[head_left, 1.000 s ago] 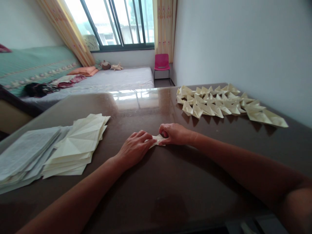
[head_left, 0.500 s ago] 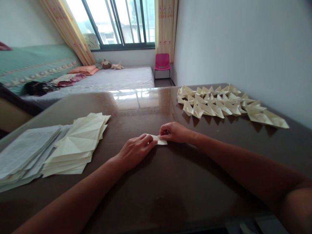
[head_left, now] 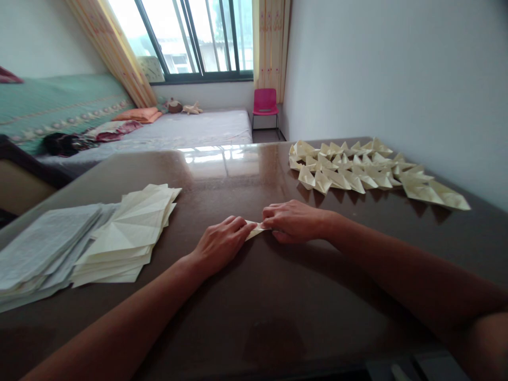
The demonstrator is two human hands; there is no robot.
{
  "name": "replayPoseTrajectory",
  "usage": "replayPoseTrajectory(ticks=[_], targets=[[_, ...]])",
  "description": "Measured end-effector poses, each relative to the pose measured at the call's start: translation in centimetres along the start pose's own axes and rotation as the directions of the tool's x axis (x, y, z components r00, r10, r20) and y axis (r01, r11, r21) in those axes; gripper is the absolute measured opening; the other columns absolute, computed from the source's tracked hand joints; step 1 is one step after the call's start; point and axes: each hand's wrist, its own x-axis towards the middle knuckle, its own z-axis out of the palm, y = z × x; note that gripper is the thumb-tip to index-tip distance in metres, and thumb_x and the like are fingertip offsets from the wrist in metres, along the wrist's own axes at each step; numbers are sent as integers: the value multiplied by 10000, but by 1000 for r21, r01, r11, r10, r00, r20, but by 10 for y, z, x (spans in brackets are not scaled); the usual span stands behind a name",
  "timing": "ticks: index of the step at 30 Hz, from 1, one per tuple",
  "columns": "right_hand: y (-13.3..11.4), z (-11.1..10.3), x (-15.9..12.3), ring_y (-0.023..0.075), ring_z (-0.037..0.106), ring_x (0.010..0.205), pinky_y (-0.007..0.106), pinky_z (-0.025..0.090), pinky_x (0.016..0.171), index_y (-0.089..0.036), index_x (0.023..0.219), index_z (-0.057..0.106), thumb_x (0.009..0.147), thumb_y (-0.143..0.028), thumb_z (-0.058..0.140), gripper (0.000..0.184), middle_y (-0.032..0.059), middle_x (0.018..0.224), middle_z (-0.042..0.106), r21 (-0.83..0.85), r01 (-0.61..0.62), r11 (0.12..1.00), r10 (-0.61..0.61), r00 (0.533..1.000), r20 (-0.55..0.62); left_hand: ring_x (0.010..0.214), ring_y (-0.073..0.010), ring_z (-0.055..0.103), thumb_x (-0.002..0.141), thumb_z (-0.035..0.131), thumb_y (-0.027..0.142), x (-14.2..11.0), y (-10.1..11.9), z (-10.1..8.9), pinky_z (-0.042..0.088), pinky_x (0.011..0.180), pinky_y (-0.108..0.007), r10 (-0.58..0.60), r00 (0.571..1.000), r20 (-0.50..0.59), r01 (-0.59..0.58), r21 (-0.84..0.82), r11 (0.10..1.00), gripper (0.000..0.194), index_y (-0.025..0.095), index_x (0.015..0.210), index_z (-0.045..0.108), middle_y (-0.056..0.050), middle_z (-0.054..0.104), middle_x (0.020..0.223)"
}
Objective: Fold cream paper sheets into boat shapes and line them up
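Note:
A small folded sheet of cream paper (head_left: pixel 254 229) lies on the brown table between my two hands, mostly covered by fingers. My left hand (head_left: pixel 222 241) has its fingertips closed on the paper's left side. At the right end of the same piece, my right hand (head_left: pixel 292 221) has its fingers bent and closed over the edge. Left of my hands is a stack of creased cream paper sheets (head_left: pixel 130 219). Several folded paper shapes with pointed tips (head_left: pixel 349 166) stand in rows at the far right.
A pile of greyish paper (head_left: pixel 43 246) lies at the table's left side, partly under the cream stack. The glossy brown table (head_left: pixel 222 317) spans the foreground. Beyond it are a bed (head_left: pixel 214 124) and a pink chair (head_left: pixel 265 101); a white wall borders the right.
My right hand has turned, its fingers now pointing left and down over the paper's right end. The visible part of the paper looks narrower and more pointed. My left hand has barely moved.

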Motion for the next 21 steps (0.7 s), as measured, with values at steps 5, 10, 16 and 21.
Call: replayPoseTrajectory(ticks=[5,10,16,21], targets=[[2,12,9,154,593,830,240,361,695,-190,909,675,922,-303,468,236,54,938,660,195,-151,969,172,980,-97,939,-180,564,967,361,278,2,3,0,503,722,-269,-90,996,-30,90,-10,996,410,239,1373,395,-57,607,1045],[3,29,20,146,582,772,231,359,666,-173,957,613,877,-292,543,159,39,878,663,343,-294,892,353,927,-125,1208,-248,447,945,403,278,2,1,3,428,972,-401,-86,994,-73,85,-25,996,420,217,1361,424,-93,513,1315],[4,38,20,135,545,757,228,351,644,-171,992,536,806,-306,638,251,38,945,609,357,-286,889,385,889,-246,1177,-252,460,947,388,285,3,-5,6,340,1039,-452,-83,996,-36,81,-42,996,400,195,1326,478,-106,550,1240],[3,33,18,118,545,718,218,333,625,-187,853,594,832,-328,614,144,11,867,613,335,-290,897,375,899,-228,1065,-244,500,946,386,340,4,-8,5,352,1010,-470,-88,996,-7,88,-39,995,394,205,1294,512,-100,556,1121]])
